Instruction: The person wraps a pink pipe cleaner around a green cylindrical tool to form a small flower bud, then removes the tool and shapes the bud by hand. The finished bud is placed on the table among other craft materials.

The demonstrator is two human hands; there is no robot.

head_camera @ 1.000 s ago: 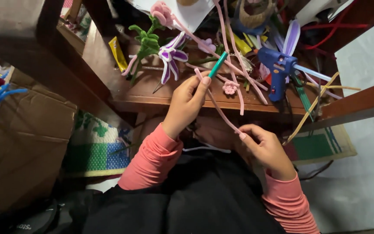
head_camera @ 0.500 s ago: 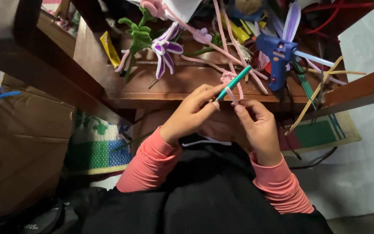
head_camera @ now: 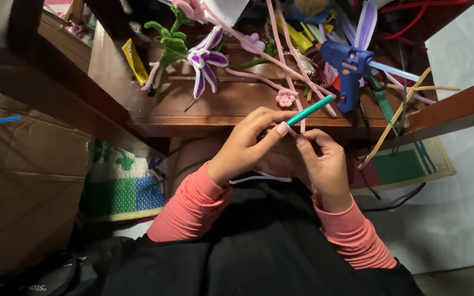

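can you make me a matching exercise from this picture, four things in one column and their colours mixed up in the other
Things:
1. glue gun
2. stick held in the left hand, with the right hand meeting it
3. small flower lying on the wooden table
4. tube at the table's left side

Colours:
a. yellow
b. pink
c. blue
d. teal green

Pairs: 1-c, 2-d, 3-b, 4-a
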